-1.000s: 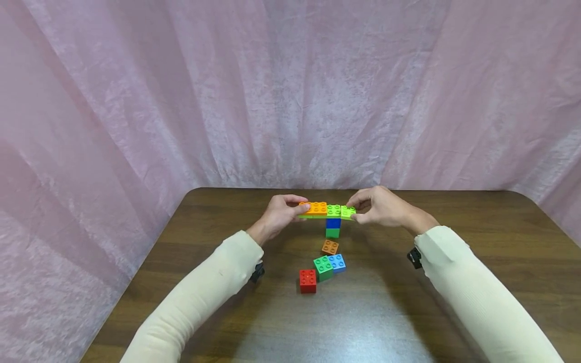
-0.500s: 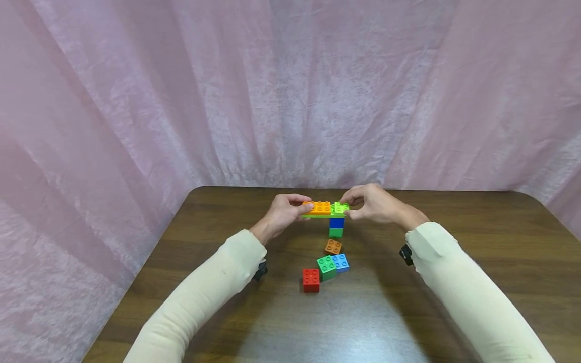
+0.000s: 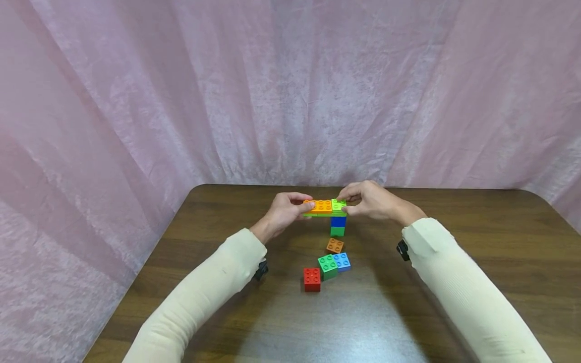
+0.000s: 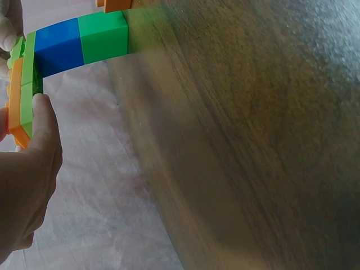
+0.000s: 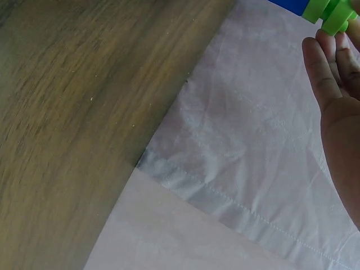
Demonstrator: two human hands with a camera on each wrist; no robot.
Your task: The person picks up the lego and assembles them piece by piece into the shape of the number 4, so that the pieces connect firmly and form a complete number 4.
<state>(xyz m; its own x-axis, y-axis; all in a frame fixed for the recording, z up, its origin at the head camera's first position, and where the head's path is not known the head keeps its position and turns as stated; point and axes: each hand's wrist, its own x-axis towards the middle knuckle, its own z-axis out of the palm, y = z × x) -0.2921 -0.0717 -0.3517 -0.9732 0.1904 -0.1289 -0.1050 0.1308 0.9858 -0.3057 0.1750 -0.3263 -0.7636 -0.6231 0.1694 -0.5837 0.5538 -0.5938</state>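
Observation:
A toy-block build stands in the head view: a green block (image 3: 337, 231) at the bottom, a blue block (image 3: 338, 221) on it, then thin lime bricks (image 4: 27, 104) reaching left. A flat orange brick (image 3: 323, 205) lies on the left part. My left hand (image 3: 282, 212) grips that overhanging end, thumb on the orange brick, a finger beneath the lime layer. My right hand (image 3: 372, 201) pinches a lime brick (image 3: 338, 204) at the top right, beside the orange one. In the right wrist view this lime brick (image 5: 337, 17) is partly cut off.
Closer on the wooden table (image 3: 363, 322) lie a brown-orange brick (image 3: 335, 245), a light-blue brick (image 3: 342, 261) against a green brick (image 3: 328, 266), and a red brick (image 3: 311, 280). A pink curtain (image 3: 290, 91) hangs behind the far edge.
My right hand has moved left with the lime brick, from beside the build's right end to on top of it, against the orange brick. The left hand keeps its grip.

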